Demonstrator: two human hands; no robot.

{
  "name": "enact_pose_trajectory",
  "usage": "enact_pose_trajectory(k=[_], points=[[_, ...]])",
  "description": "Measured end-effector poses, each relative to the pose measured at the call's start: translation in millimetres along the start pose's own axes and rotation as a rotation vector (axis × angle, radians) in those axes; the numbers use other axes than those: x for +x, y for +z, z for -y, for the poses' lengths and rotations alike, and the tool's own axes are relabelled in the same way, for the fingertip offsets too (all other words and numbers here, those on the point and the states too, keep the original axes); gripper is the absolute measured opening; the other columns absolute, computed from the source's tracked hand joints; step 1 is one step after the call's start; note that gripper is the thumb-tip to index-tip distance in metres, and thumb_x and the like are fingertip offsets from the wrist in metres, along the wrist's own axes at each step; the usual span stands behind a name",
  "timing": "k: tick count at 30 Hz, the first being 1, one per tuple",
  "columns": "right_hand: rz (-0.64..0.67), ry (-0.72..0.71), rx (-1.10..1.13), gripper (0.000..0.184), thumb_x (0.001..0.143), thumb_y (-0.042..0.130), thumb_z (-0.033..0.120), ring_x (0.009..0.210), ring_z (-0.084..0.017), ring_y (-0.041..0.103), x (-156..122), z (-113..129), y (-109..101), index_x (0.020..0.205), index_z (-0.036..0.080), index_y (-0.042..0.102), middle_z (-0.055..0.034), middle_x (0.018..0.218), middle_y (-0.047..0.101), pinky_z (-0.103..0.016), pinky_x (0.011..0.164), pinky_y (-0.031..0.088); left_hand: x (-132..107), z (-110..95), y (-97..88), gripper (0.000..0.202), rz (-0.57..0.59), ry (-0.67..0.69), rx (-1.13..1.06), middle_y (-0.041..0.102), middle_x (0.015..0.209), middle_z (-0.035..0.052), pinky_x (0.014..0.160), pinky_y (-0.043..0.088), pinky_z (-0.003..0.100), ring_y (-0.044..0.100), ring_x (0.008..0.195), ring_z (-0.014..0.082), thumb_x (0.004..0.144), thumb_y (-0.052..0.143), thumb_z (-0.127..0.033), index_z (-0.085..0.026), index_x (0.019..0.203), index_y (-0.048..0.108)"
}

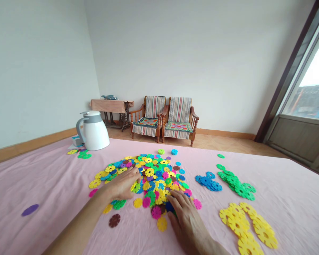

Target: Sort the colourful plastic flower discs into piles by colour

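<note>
A mixed pile of notched plastic snowflake discs (pixel 149 172) in several colours lies on the pink cloth. My left hand (pixel 127 182) rests at the pile's left side with its fingers curled down. Right beside its fingers is a yellow-green disc (pixel 135 187); whatever the fingertips may hold is hidden. At the near right of the pile, my right hand (pixel 184 217) lies low, palm down, fingers stretched out over the discs. A dark blue disc (pixel 169 206) shows between its thumb and index finger. A pink disc (pixel 156 212) and a yellow disc (pixel 162 224) lie left of that thumb.
Sorted groups of blue discs (pixel 208 182), green discs (pixel 235 184) and yellow discs (pixel 236 223) lie at the right. A white jug (pixel 97 134) stands at the back left. A purple disc (pixel 30 210) lies far left. Two wooden chairs (pixel 178 118) stand beyond the cloth's edge.
</note>
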State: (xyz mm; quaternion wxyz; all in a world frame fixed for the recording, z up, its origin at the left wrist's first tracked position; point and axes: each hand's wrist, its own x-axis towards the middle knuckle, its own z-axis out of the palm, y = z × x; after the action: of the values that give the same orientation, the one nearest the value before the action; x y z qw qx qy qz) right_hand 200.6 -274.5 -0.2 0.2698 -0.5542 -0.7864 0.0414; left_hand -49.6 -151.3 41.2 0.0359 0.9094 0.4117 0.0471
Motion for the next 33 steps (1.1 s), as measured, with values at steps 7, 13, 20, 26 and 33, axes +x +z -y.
enact_pose_trajectory(k=[7,13,20,26,33], points=[[0.003,-0.008,-0.008,0.040,0.082,0.048,0.015,0.120,-0.023,0.047,0.8,0.9,-0.5,0.121,0.021,0.055,-0.0083,0.128,0.055,-0.043,0.102,0.039,3.8,-8.6,-0.9,0.027,-0.053,0.031,-0.026,0.050,0.094,0.0040,0.085,0.039,0.033,0.047,0.095,0.0244,0.056,0.061,-0.021,-0.020,0.080,0.047],[0.038,0.025,-0.008,0.040,0.083,0.047,0.015,0.120,-0.024,0.047,1.7,3.5,-4.4,0.121,0.019,0.056,-0.0087,0.129,0.054,-0.045,0.101,0.039,6.1,-19.3,-9.3,0.033,-0.196,0.049,-0.182,0.053,0.094,0.0024,0.082,0.041,0.030,0.050,0.092,0.0205,0.058,0.053,-0.012,-0.021,0.089,0.047],[-0.040,0.042,0.046,0.039,0.080,0.052,0.017,0.118,-0.024,0.049,2.5,0.7,4.3,0.118,0.024,0.058,-0.0052,0.126,0.057,-0.043,0.101,0.040,31.6,-27.1,-23.8,0.032,-0.265,0.052,-0.406,0.060,0.093,0.0003,0.067,0.046,0.022,0.057,0.079,0.0138,0.064,0.052,-0.015,-0.020,0.096,0.051],[-0.130,-0.102,-0.031,0.041,0.081,0.054,0.022,0.116,-0.023,0.052,1.8,-26.1,27.2,0.121,0.027,0.055,-0.0041,0.126,0.058,-0.038,0.097,0.044,109.5,2.5,-23.7,0.033,-0.323,-0.032,-0.267,0.066,0.098,0.0024,0.071,0.046,0.023,0.059,0.083,0.0173,0.065,0.058,-0.018,-0.018,0.098,0.062],[-0.255,-0.219,-0.133,0.038,0.081,0.058,0.038,0.108,-0.023,0.059,6.2,-49.4,56.6,0.118,0.030,0.058,-0.0030,0.120,0.063,-0.032,0.087,0.050,193.2,34.5,-0.2,0.028,-0.269,-0.149,-0.163,0.064,0.103,0.0072,0.084,0.047,0.034,0.059,0.095,0.0218,0.077,0.065,-0.026,-0.015,0.103,0.062]])
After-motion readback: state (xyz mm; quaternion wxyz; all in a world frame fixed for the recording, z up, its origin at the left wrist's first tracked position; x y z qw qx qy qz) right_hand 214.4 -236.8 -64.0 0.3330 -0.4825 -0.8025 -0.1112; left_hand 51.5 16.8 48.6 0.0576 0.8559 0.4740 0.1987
